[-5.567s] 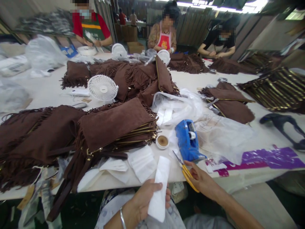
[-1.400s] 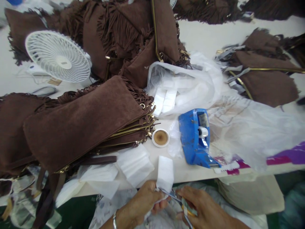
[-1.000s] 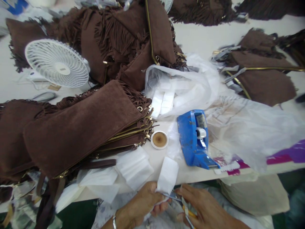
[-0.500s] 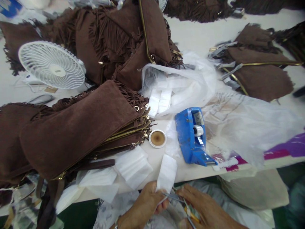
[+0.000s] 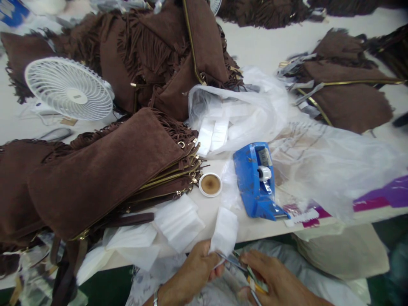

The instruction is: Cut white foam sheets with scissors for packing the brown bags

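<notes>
My left hand (image 5: 194, 270) is closed at the table's front edge, pinching the lower end of a folded white paper-like strip (image 5: 225, 229). The strip stands up from between thumb and fingers. My right hand (image 5: 270, 272) is wrapped around a pair of scissors (image 5: 235, 261), with something yellow showing by the fingers. The metal blades point left and meet the strip's lower end close to my left thumb. Part of the scissors is hidden by my right hand. Just beyond the hands lie more folded white sheets (image 5: 178, 222).
A blue tape dispenser (image 5: 251, 182) stands beside a small round tub (image 5: 210, 185) of brownish stuff. Stacked brown fringed bags (image 5: 108, 170) fill the left, near a white fan (image 5: 70, 89). Behind, a clear plastic bag (image 5: 251, 114) holds white strips. More brown bags (image 5: 347, 97) lie at right.
The white strip has bent and tipped slightly to the right in my left hand. The scissors and both hands have barely shifted.
</notes>
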`<state>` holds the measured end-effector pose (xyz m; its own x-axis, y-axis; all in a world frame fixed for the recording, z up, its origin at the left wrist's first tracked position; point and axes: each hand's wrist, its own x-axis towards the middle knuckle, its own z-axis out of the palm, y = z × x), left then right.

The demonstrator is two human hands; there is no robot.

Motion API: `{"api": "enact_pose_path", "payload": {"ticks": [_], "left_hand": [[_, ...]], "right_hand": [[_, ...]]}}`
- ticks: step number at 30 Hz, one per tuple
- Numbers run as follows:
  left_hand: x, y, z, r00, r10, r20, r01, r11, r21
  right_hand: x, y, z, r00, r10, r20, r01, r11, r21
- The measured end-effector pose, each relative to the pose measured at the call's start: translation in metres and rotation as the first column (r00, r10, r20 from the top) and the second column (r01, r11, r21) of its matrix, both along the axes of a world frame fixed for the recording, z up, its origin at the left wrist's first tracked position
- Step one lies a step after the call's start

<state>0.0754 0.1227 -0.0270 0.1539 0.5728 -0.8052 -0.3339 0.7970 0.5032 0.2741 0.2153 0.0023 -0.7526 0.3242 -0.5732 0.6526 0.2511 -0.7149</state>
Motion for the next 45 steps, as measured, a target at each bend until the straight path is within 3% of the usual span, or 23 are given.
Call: {"api": "enact_pose_path", "payload": {"ticks": [8, 19, 28, 36, 45], "left_hand": [[-0.002, 0.000, 0.000, 1.000, -0.008, 0.026, 0.007, 1.000, 0.012], [-0.001, -0.002, -0.001, 0.995, -0.026, 0.091, 0.025, 1.000, 0.009], [-0.008, 0.009, 0.013, 0.990, -0.106, 0.090, 0.107, 0.994, -0.010], [-0.008, 0.006, 0.009, 0.988, -0.117, 0.104, 0.114, 0.993, 0.032], [-0.009, 0.007, 0.006, 0.983, -0.103, 0.150, 0.105, 0.994, -0.008]], "right_hand": [[0.003, -0.004, -0.004, 1.000, 0.029, 0.004, -0.029, 1.000, -0.012], [-0.003, -0.007, 0.000, 0.997, -0.048, -0.054, 0.047, 0.999, -0.017], [0.009, -0.003, -0.004, 0.998, 0.065, -0.011, -0.065, 0.998, 0.011], [-0.001, -0.002, -0.002, 0.998, 0.064, -0.011, -0.063, 0.995, 0.080], [-0.002, 0.002, -0.002, 0.996, 0.085, -0.025, -0.083, 0.995, 0.063]]}}
